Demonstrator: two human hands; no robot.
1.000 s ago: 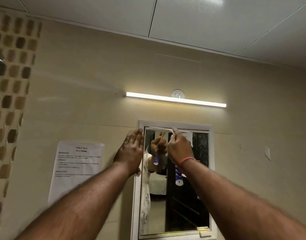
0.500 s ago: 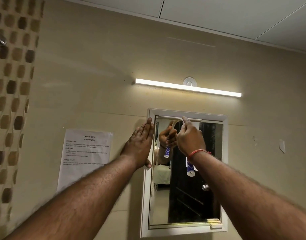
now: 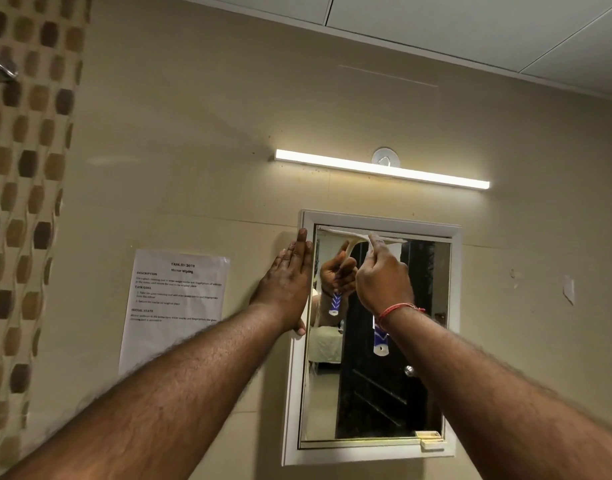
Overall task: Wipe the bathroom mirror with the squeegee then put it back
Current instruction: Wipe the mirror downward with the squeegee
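Squeegee point(image 3: 363, 237) blade sits flat against the glass at the very top of the mirror point(image 3: 377, 375), just under the upper frame, covering roughly the left half of the glass's width. I read this as the start of a downward stroke, not the end of the job. My right hand point(image 3: 384, 282) is clenched around the squeegee's handle, whose blue-and-white end pokes out below my wrist, in front of the middle of the mirror. My left hand point(image 3: 287, 282) holds nothing: it lies flat and spread against the mirror's left frame edge and the wall just beside it, apparently steadying the mirror.

As for progress, I judge the wiping barely begun. The blade is at the top, and all the glass below it, down to the lower frame, has yet to be passed over. I cannot tell from here whether the glass carries marks or moisture. Still ahead: the pull down the mirror, probably a second pass on the right half, then returning the squeegee to its place, which I cannot see.
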